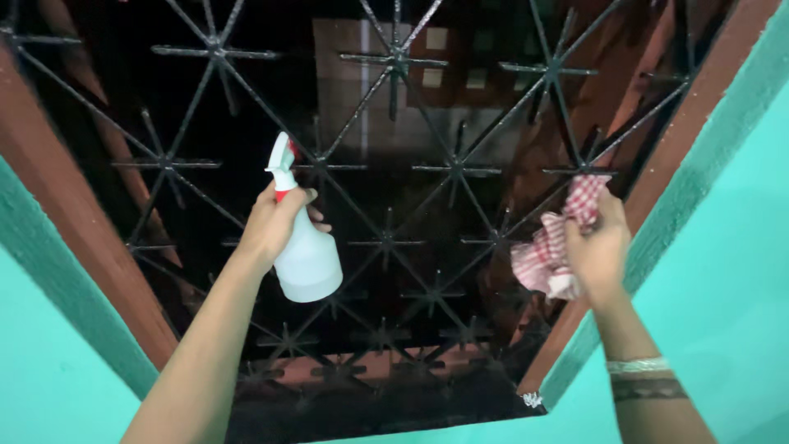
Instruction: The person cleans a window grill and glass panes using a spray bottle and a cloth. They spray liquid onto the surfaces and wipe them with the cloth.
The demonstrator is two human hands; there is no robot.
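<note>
My left hand grips the neck of a white spray bottle with a red and white trigger head, held up before a dark window pane. My right hand holds a red and white checked cloth bunched against the black metal grille near the window's right side. The grille is made of diagonal bars with star-shaped crossings. Both arms reach up toward the glass. A pale bracelet and a dark band circle my right wrist.
A reddish-brown wooden frame borders the window on the left and right. Turquoise wall surrounds it. The dark glass reflects a building with pale squares near the top.
</note>
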